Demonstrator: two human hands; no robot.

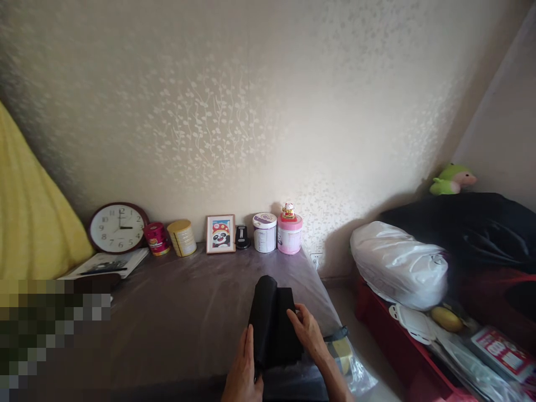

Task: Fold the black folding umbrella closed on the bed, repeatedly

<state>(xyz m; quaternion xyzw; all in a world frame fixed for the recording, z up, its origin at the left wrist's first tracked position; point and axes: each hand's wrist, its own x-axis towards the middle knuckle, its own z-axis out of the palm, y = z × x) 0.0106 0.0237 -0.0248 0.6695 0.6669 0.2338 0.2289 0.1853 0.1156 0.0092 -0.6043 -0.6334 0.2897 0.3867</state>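
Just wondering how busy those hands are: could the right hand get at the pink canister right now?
Probably not as it is: the right hand is holding the black bundle. If it let go, the way to the pink canister looks unblocked, though it may need to stretch forward.

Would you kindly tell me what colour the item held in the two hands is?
The item is black, best seen in the head view.

The left hand (243, 371) and right hand (309, 330) are bare, with slim fingers (296, 320). The right forearm (334, 374) is bare too, narrow at the wrist (319, 350) and broader toward the view's lower edge.
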